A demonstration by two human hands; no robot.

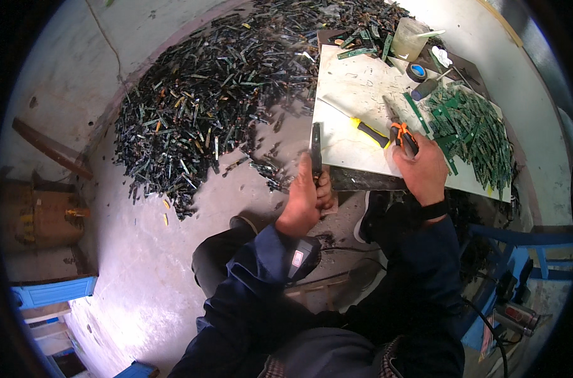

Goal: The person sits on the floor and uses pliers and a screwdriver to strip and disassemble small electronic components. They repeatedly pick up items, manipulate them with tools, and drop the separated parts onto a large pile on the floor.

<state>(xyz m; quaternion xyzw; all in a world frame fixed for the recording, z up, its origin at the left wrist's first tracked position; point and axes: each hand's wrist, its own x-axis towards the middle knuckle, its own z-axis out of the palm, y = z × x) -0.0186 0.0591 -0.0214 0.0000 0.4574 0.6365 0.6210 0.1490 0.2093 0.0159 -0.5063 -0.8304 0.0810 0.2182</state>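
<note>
My left hand (307, 193) grips a dark narrow strip (316, 146) held upright beside the left edge of a white board (348, 80). On the board, my right hand (423, 165) is at the handles of orange-and-black pliers (399, 130); whether its fingers are closed round them is unclear. A yellow-and-black screwdriver (371, 132) lies left of the pliers. Green strips (475, 132) form a pile on the board's right part. Behind the pliers lie a dark-handled tool (425, 89) and a roll of black tape (416, 72).
A large heap of dark strips (187, 118) covers the floor at left and beyond the board. A plastic cup (407, 40) stands at the board's far corner. A cardboard box (55, 212) is at far left, a blue stool (518, 250) at right.
</note>
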